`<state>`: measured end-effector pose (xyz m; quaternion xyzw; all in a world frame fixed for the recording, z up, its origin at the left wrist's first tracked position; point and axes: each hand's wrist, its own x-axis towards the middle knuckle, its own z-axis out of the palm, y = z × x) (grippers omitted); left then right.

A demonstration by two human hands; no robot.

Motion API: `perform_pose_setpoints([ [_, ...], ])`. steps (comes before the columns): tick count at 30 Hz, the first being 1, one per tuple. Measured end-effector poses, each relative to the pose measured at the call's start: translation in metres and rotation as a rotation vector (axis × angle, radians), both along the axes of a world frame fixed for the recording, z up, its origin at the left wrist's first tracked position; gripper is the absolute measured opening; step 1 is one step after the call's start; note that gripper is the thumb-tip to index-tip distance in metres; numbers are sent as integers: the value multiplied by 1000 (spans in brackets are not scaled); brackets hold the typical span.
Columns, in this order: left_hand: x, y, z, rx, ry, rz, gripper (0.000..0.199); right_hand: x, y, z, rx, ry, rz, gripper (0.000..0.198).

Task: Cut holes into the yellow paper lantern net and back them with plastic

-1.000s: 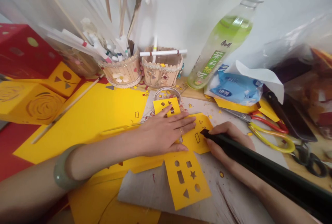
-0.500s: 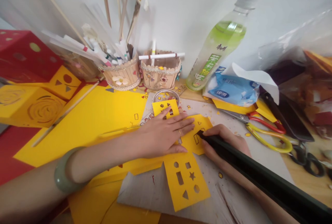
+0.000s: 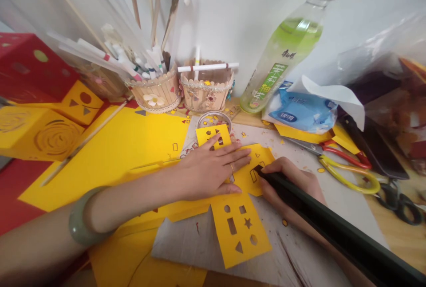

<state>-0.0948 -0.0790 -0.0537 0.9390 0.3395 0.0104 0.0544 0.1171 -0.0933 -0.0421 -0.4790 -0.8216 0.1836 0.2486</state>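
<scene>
The left hand (image 3: 213, 169) is lying open and flat, overlapping the yellow, shape-marked card's (image 3: 245, 181) left side; the nearer right hand (image 3: 302, 174) is gripping a long black tool (image 3: 309, 209), which is slanting up-left to the drawn rectangle's (image 3: 253, 178) upper end.

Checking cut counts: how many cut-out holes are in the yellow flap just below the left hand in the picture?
6 in that flap: circle and square at the top, rectangle and star across the middle, triangle and hexagon at the bottom. None seems hidden.
</scene>
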Motion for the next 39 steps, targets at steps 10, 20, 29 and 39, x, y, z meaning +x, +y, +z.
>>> perform_pose_setpoints([
  [10, 1, 2, 5, -58, 32, 7, 63, 0, 1, -2, 3, 44, 37, 7],
  [20, 1, 1, 3, -39, 24, 1, 64, 4, 2, -4, 26, 60, 97, 10],
  [29, 1, 2, 5, -58, 34, -1, 64, 5, 1, -2, -1, 73, 137, 11],
  [39, 1, 2, 4, -80, 24, -8, 64, 3, -2, 2, -59, 82, 107, 9],
])
